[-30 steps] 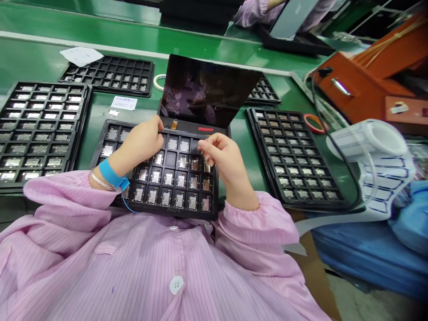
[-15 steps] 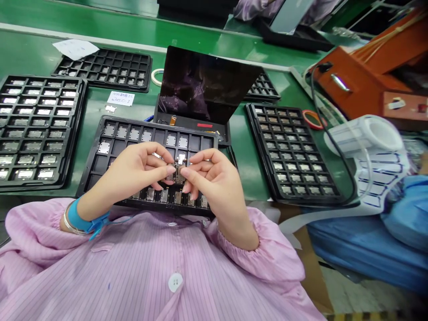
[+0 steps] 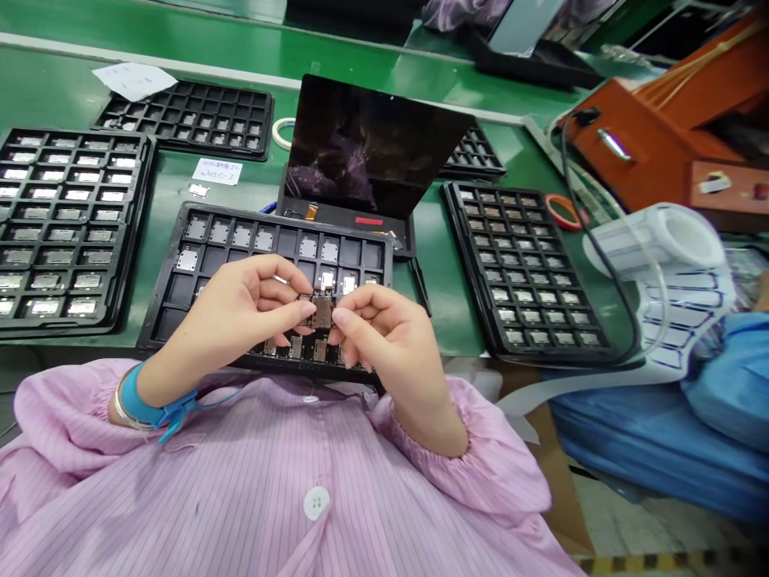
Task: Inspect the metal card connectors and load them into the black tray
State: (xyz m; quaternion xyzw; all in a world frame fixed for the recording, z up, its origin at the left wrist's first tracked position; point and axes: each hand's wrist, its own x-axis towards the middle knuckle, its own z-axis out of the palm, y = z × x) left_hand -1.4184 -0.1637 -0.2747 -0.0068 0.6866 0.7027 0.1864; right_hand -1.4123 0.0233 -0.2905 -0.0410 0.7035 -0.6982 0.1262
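Both hands meet above the near edge of a black compartment tray (image 3: 180,240) that holds several small metal parts. My left hand (image 3: 240,308) and my right hand (image 3: 376,324) pinch one small brown-and-metal part (image 3: 321,311) between their fingertips. A blue wrist strap (image 3: 144,401) with a blue cord circles my left wrist. Behind the tray a dark tablet screen (image 3: 372,148) stands tilted up from its black base (image 3: 348,220).
More black part trays lie at the left (image 3: 60,216), far left back (image 3: 186,116) and right (image 3: 522,272). A white tape roll (image 3: 279,132), an orange ring (image 3: 561,212), a paper label (image 3: 217,171), an orange box (image 3: 649,152) and a label roll (image 3: 666,240) lie around. Another person's sleeve shows at the top.
My hands came back from the tray's far edge toward my body and met over its near edge, both now pinching one small part. The view shifted slightly.
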